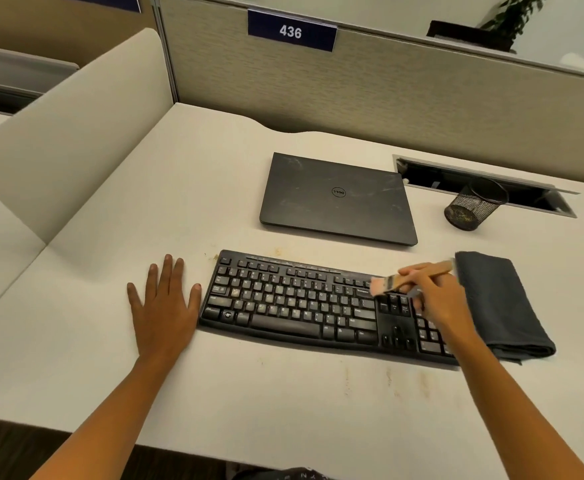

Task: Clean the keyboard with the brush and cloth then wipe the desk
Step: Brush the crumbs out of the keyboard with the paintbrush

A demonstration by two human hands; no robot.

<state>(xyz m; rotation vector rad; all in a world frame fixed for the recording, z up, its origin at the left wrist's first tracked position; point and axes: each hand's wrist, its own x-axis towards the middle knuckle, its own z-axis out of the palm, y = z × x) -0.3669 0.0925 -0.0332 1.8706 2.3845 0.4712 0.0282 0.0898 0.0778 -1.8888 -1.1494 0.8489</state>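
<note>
A black keyboard (297, 303) lies across the white desk (266, 403), with pale dust on some of its keys. My right hand (435, 299) grips a wooden-handled brush (418, 275) above the keyboard's right part; its blurred bristles hover by the upper rows left of the number pad. A folded dark grey cloth (501, 303) lies just right of the keyboard. My left hand (164, 303) rests flat on the desk, fingers spread, thumb next to the keyboard's left end.
A closed dark laptop (339, 199) sits behind the keyboard. A black mesh pen cup (474, 206) stands at the back right, in front of a cable slot (491, 187). Partition walls close off the back and left. Brownish stains mark the desk near its front edge.
</note>
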